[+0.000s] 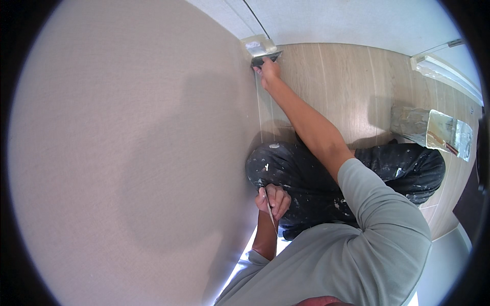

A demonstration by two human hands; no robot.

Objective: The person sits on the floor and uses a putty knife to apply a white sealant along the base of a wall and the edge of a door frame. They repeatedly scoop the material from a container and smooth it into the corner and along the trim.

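My right arm reaches far forward to the corner where the walls meet the floor. There my right hand (270, 71) is closed on a dark, wide-bladed scraper (274, 56), held low by a pale, smeared patch (256, 47) in the corner. Fingers hide part of the scraper. Near my knee, my left hand (278, 202) pinches a thin flat blade (271, 210), seen nearly edge-on, which slants back toward my body. Its exact kind does not show.
A broad beige wall (102, 127) rises close on my left. Right of my legs, a putty-smeared rectangular container (408, 122) stands on the wood-look floor (337, 76). A white wall (352, 23) closes the far side, with white trim (444, 71) farther right. My paint-spotted trousers (306, 173) show I am low down.
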